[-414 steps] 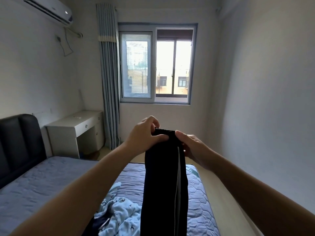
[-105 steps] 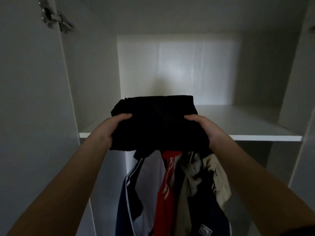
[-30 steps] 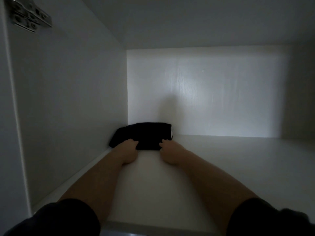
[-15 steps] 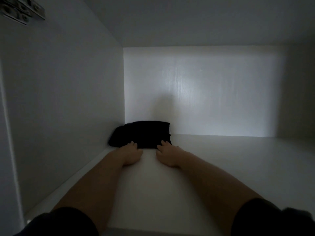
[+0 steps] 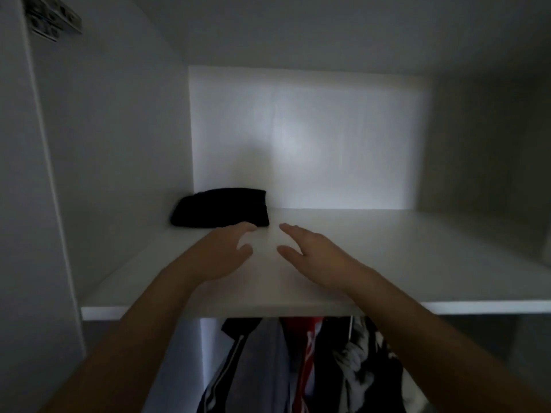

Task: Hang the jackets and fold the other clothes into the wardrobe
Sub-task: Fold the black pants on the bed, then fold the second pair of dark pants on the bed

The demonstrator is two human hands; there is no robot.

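Two bare hands reach over a white wardrobe shelf point(image 5: 402, 257), both empty with fingers loosely spread: the left hand point(image 5: 222, 253) and the right hand point(image 5: 311, 256) sit side by side, palms down, a small gap between them. Whether they touch the board cannot be told. Just beyond the left fingertips lies the folded black garment point(image 5: 220, 207) — tucked into the shelf's rear left corner, against the side panel point(image 5: 119, 144) and the pale back panel point(image 5: 307, 135). Under the shelf's front edge hang the jackets point(image 5: 301, 368) — dark, grey and red-and-white, packed close together. A metal hinge point(image 5: 53, 17) shows at upper left.
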